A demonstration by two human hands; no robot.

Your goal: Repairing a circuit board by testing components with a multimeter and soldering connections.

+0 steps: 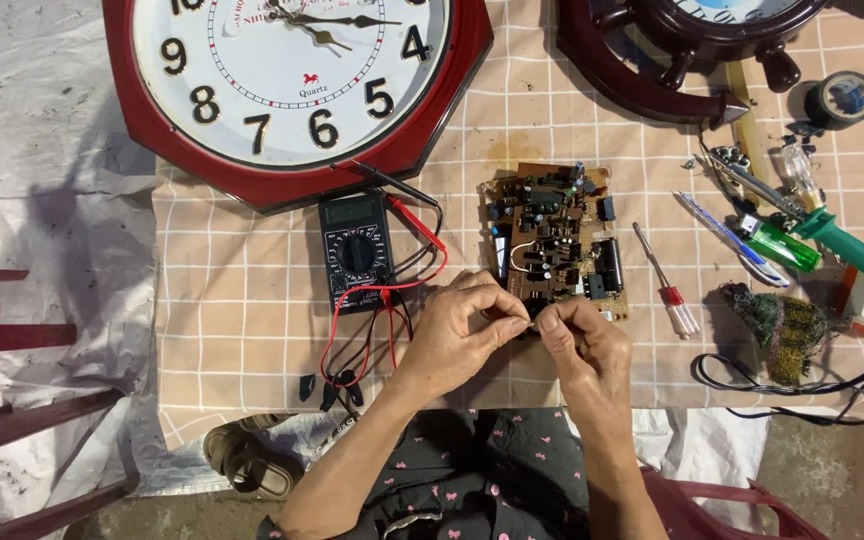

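Big red octagonal wall clock (297, 90) up top, brown circuit board (555, 240) mid-cloth. At its near edge, left hand (457, 335) and right hand (577, 340) meet, fingertips pinched on something too small to tell.

This is a small repair workshop for clocks and electronics, set up low on the ground rather than in a fitted shop. A checked cloth (252, 300) serves as the work surface, laid over crumpled plastic sheeting (42, 180) at the left of the frame. At the top lie a red octagonal wall clock (292, 90) and a dark ship's-wheel clock (672, 60). A digital multimeter (356, 252) with red and black leads sits at centre, beside a bare circuit board (555, 235). On the right lie a screwdriver (667, 285), a green soldering iron (852, 250) and a roll of tape (842, 98).
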